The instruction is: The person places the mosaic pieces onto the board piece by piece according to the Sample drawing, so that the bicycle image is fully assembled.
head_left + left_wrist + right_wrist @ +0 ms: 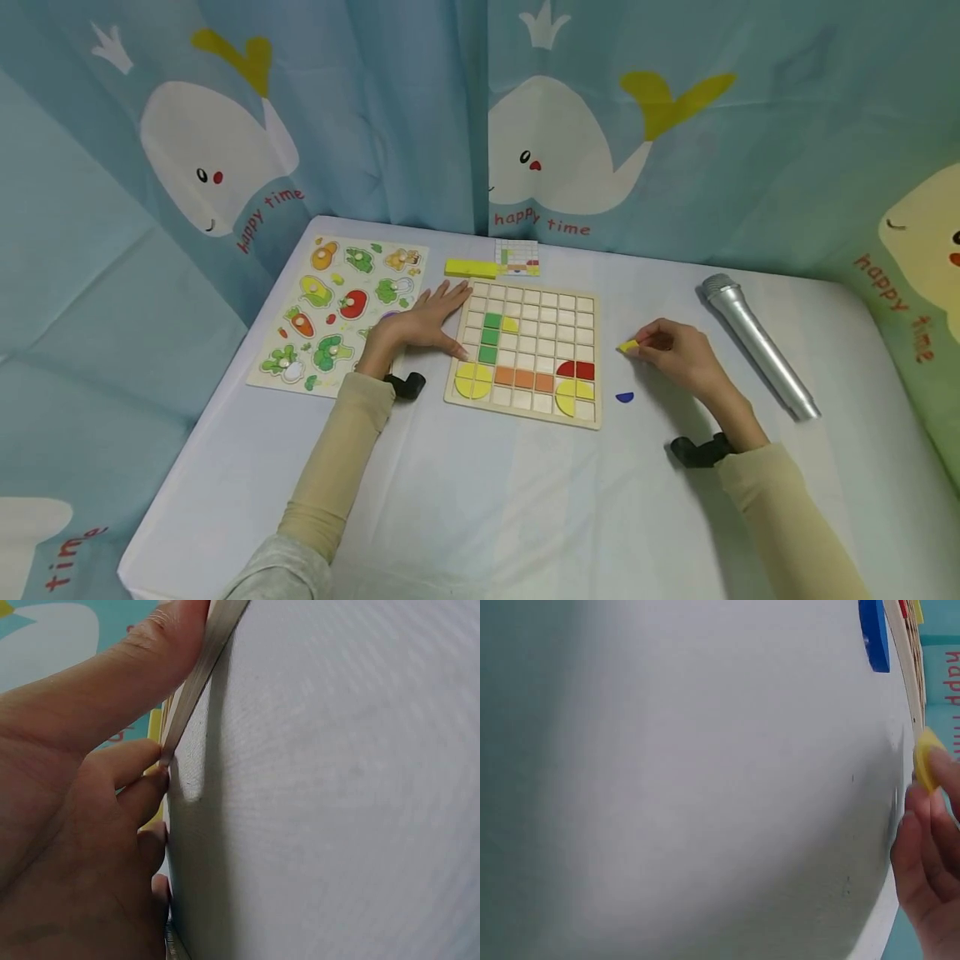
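A wooden grid board point(522, 411) lies mid-table with green squares point(489, 337), orange squares point(524, 379), red pieces point(576, 370) and yellow quarter-circle pieces point(473, 381) set in it. My left hand point(430, 321) rests at the board's left edge, fingers spread, thumb on the near part of that edge. To the right of the board, my right hand point(681, 354) pinches a yellow piece point(925, 760) between thumb and fingers, just off the board. A blue half-round piece point(625, 397) lies on the cloth between board and right hand.
Left of the board lies a vegetable peg puzzle point(341, 317). Behind the board are a yellow bar point(470, 268) and a pattern card point(517, 257). A silver microphone point(761, 346) lies at the right. A whale-print curtain point(420, 125) stands behind the table.
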A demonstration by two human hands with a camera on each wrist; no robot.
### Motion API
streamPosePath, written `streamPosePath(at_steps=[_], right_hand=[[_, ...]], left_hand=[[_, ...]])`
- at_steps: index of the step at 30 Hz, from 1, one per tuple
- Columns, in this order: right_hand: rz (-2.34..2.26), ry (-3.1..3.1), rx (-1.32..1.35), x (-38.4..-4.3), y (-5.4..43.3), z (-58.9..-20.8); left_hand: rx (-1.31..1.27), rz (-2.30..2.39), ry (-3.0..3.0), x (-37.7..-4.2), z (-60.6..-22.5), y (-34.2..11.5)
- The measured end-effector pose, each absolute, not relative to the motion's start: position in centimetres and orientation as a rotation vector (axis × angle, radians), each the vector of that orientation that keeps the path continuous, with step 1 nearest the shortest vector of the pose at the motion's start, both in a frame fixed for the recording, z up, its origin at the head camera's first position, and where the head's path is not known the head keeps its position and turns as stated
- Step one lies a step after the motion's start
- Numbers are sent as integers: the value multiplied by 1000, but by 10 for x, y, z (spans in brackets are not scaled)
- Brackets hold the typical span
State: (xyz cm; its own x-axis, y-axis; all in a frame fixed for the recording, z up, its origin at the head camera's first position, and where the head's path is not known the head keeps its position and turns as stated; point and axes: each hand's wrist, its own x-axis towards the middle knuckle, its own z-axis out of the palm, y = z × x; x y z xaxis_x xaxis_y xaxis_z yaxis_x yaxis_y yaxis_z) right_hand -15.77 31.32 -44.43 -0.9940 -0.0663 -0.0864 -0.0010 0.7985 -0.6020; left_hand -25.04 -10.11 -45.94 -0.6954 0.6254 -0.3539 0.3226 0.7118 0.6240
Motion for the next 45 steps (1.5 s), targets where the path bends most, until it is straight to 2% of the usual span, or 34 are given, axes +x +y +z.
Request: streamPosePath(at_steps=[17, 27, 45], right_hand=[[-1027, 2681, -273, -130, 299, -432], [-1117, 2508, -288, -117, 286, -435], [-1071, 2565, -389, -107, 261, -440]], left_hand=[[700, 735, 2370, -250, -460, -102], [691, 746, 2372, -250, -460, -102], [692, 742, 2365, -250, -461, -102]])
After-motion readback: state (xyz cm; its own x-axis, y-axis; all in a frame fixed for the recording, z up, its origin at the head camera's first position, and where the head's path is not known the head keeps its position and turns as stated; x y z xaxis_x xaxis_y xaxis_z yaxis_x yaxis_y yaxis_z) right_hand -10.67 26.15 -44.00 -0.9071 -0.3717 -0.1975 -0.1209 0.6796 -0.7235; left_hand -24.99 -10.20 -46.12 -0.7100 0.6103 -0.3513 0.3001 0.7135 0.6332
